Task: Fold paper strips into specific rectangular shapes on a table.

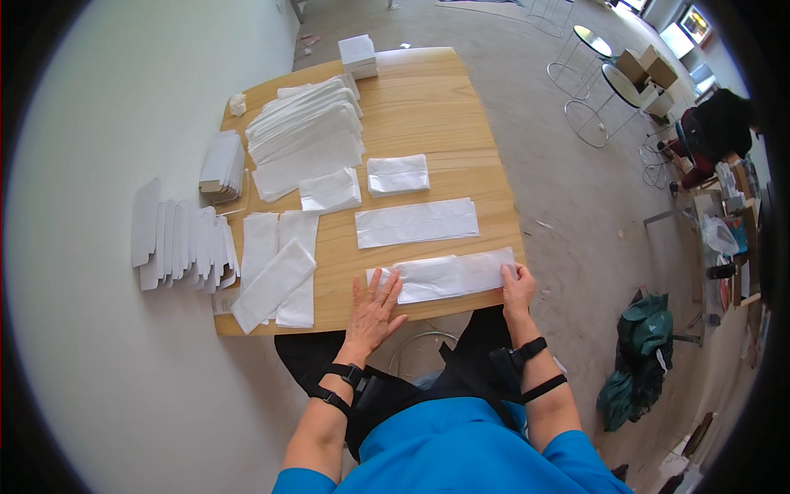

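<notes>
Along the table's near edge lies a long, thin white folded sheet (453, 277), slightly wrinkled; whether it is paper or film I cannot tell. My left hand (375, 317) rests flat on its left end, fingers spread. At the opposite end, my right hand (517, 290) pinches the sheet's right edge between thumb and fingers. Just beyond is a second long white strip (417, 223), lying flat. Farther back sit two shorter folded white pieces (398, 174), side by side. Several long white strips (276, 276) overlap left of my left hand.
A fanned pile of white sheets (306, 132) covers the wooden table's (428, 90) far left. White boxes (358, 54) stand at its far edge, with flat white cartons (177, 243) by the wall. Round stools (621, 85), dark green bags (638, 354) and a seated person (717, 128) are at right.
</notes>
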The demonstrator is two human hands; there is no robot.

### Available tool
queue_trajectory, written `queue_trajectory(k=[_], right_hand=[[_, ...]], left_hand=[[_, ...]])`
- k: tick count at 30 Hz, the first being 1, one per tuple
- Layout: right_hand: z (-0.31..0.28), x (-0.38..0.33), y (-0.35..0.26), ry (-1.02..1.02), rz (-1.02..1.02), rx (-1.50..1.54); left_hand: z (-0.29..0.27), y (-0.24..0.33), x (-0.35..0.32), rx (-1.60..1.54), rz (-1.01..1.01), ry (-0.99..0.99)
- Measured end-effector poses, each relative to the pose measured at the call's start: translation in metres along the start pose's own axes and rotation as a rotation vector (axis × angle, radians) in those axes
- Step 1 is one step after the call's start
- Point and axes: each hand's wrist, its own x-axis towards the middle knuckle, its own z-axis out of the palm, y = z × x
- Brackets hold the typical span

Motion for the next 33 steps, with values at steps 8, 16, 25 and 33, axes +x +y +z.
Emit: queue_trajectory(k=[8,16,25,33], right_hand=[[0.013,-0.041,-0.074,0.103,-0.438,-0.257],[0.101,-0.088,-0.061,-0.441,-0.36,-0.057],[0.114,-0.087,-0.047,-0.363,-0.248,-0.068],[0.113,-0.09,-0.055,-0.365,-0.239,-0.099]], left_hand=[[-0.013,0.003,-0.004,-0.149,-0.054,0.082],[-0.015,0.009,-0.008,-0.324,-0.195,0.306],[0.001,0.002,-0.002,-0.284,-0.174,0.374],[0.02,0.005,-0.003,-0.865,-0.574,0.599]])
